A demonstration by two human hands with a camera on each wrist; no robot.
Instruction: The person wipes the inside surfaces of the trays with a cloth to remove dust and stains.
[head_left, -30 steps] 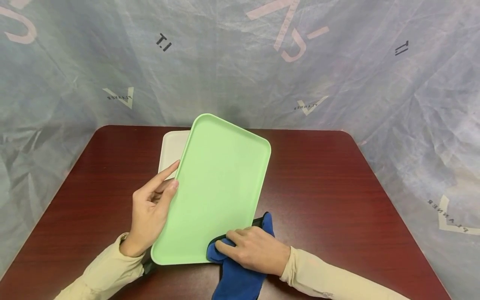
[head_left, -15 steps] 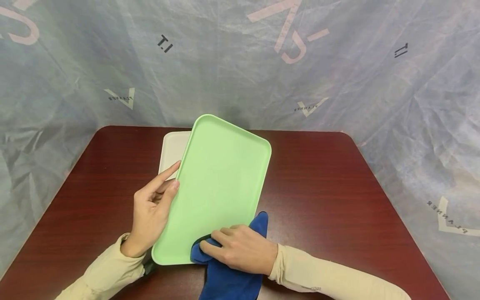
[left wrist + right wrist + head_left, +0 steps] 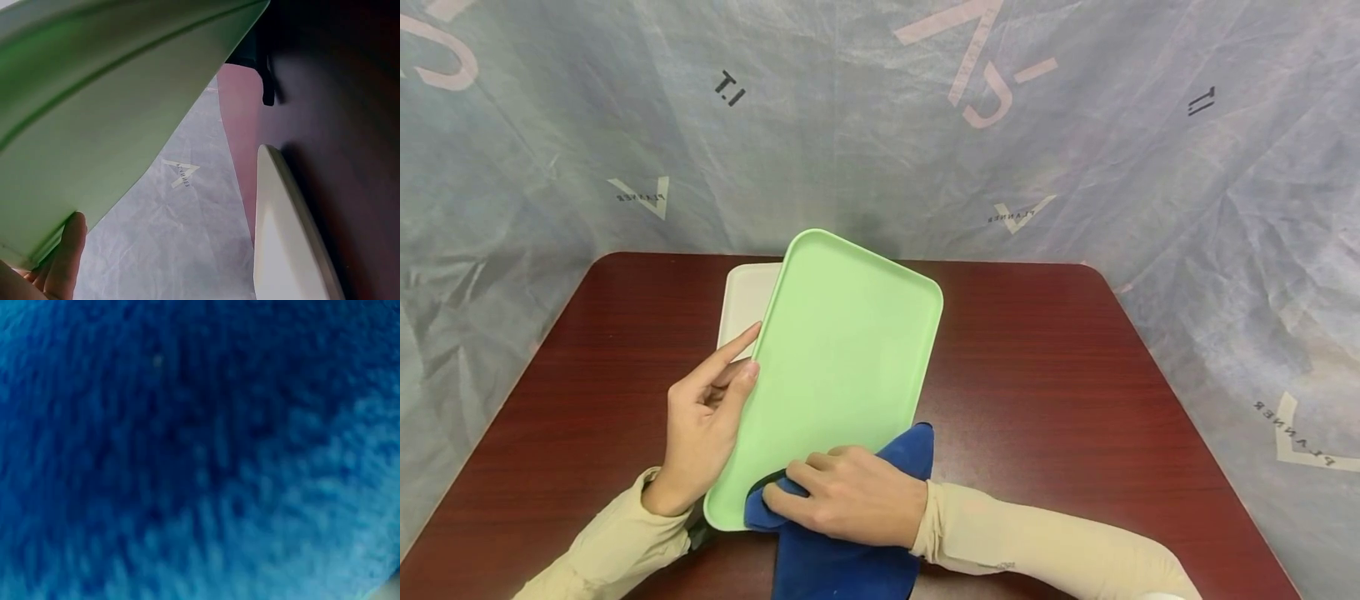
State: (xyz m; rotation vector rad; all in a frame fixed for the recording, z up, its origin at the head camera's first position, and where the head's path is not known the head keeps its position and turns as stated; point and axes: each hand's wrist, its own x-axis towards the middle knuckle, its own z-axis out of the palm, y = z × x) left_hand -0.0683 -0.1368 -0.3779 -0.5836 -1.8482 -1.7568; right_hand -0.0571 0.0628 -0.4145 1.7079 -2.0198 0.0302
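Note:
A light green rectangular tray with a raised rim is held tilted up over the table in the head view. My left hand grips its left edge, thumb on the front and fingers reaching behind. In the left wrist view the tray's underside shows, with a fingertip at its edge. My right hand holds a blue cloth bunched under its fingers against the tray's lower left part. Cloth hangs down below the tray's bottom edge. The blue cloth fills the right wrist view.
A white tray lies on the dark red wooden table behind the green one, which partly covers it. Grey printed sheeting surrounds the table at the back and both sides.
My right hand has slid left with the cloth along the tray's lower edge, towards its lower left corner. The left hand and the green tray have stayed almost still.

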